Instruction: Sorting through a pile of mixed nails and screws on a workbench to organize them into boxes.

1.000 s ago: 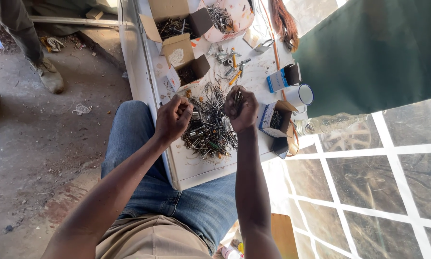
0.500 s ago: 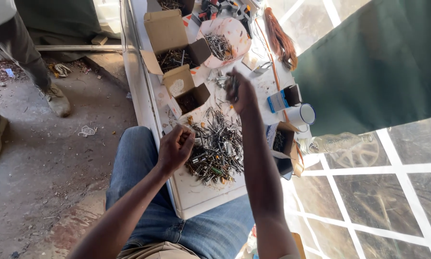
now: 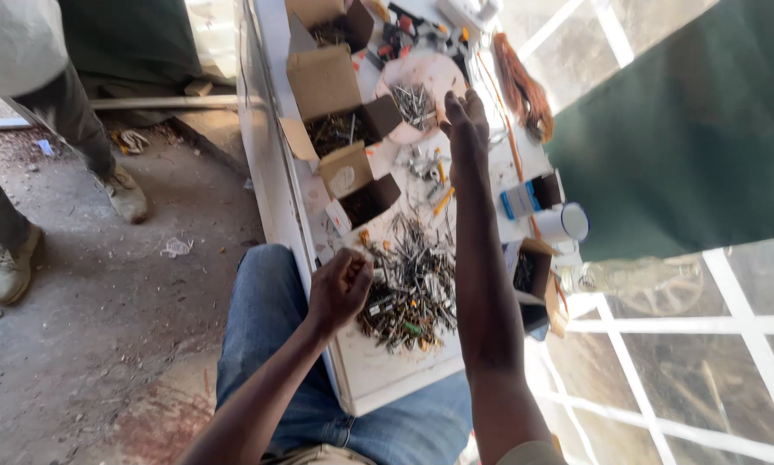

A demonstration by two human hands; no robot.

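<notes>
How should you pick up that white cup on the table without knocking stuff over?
Probably best by its round side wall. The white cup seems to lie tipped over, its open mouth facing the window side, and no handle shows. Come down from above: a small open box sits close on one side and a blue and white box on the other, so sideways approaches look crowded.

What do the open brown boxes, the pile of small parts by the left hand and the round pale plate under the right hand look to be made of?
Open brown boxes: corrugated cardboard, matte, with folded flaps. Pile of small parts beside the left hand: mostly metal, dull grey with glints, likely screws or bits; too small to tell. Round pale plate beneath the right hand: probably plastic, smooth; uncertain.
</notes>
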